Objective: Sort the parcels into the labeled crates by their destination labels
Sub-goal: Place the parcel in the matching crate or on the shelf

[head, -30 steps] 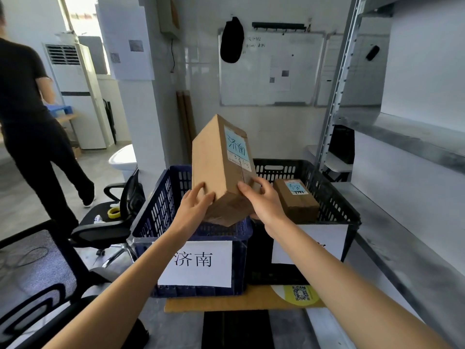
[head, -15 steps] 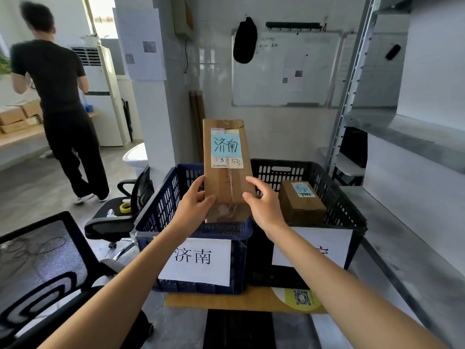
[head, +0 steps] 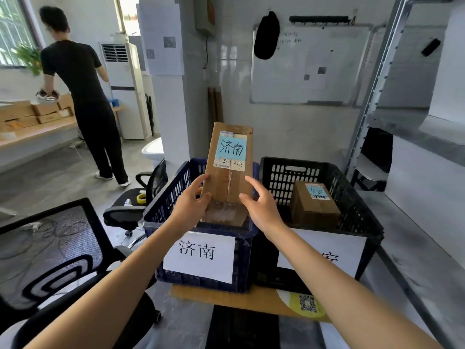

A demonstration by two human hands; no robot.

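— Holding the parcel (head: pixel 230 170) how?
— Upright, its lower sides pinched by left hand (head: pixel 190 207) and right hand (head: pixel 261 209), fingers half-curled, over the blue crate (head: pixel 168 197).
— Nearby?
— Black crate (head: pixel 357 197) just beside, a smaller box (head: pixel 314 207) inside.

Single head-worn wide-angle view, facing forward and down, close above blue crate (head: pixel 173 195).
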